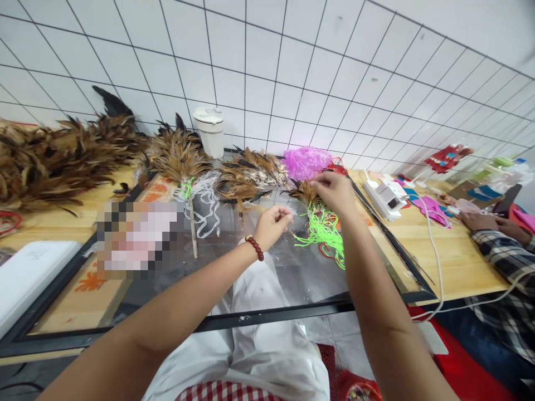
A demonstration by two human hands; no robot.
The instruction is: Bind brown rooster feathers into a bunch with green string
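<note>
My left hand (272, 224), wearing a dark red bead bracelet (254, 248), is over the glass with fingertips pinched together. A faint pale wisp shows at its fingertips, too small to name. My right hand (334, 190) is by a small bunch of brown feathers (307, 193), fingers curled and thumb side hidden; whether it grips a feather I cannot make out. Below it lies a tangle of bright green cord (324, 234). A pile of brown feathers (251, 175) and a pink-purple plastic bundle (305, 161) lie just behind. Left of these, a feather duster (179, 156) has a thin stick handle (193, 225).
A black-framed glass panel (267, 317) covers the wooden table. White cord (207, 206), a white lidded cup (210, 131) and a large feather heap (54, 161) are on the left. At right stand a white power strip (387, 197) and another person's hands (480, 221).
</note>
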